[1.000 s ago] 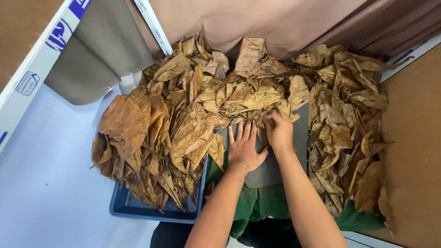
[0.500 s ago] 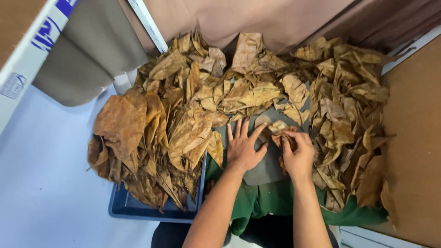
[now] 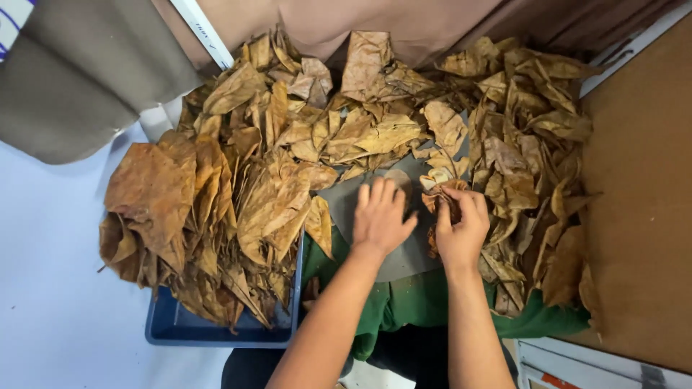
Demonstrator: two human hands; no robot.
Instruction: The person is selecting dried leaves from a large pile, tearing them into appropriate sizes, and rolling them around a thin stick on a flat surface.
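Only one view here, the head camera looking straight down at my lap and the table edge.

Counting first: two hands, both mine. One blue tray [image 3: 173, 328] at lower left, one grey board [image 3: 346, 205] in the middle, one green cloth [image 3: 404, 302] under it. Dried brown leaves are way too many to count; they sit in roughly three heaps: one spilling over the tray on the left [image 3: 194, 216], one across the top [image 3: 360, 108], and one down the right side [image 3: 533, 158].

My left hand [image 3: 380, 216] lies flat on the grey board, fingers spread and pointing up away from me, grip released, holding nothing. Just past its fingertips there's a small flat roundish leaf piece [image 3: 400, 180] lying on the board.

My right hand [image 3: 461, 230] is right beside it, fingers curled in, grip clenched on a crumpled leaf [image 3: 441, 193]. That leaf sits at the right edge of the board, between my two hands and touching the right heap. Its long axis runs roughly up and down in the picture, the pale curled end pointing away from me and the darker end hanging down toward my wrist.

Brown board [image 3: 641, 216] on the far right, pale table [image 3: 50, 302] on the left.
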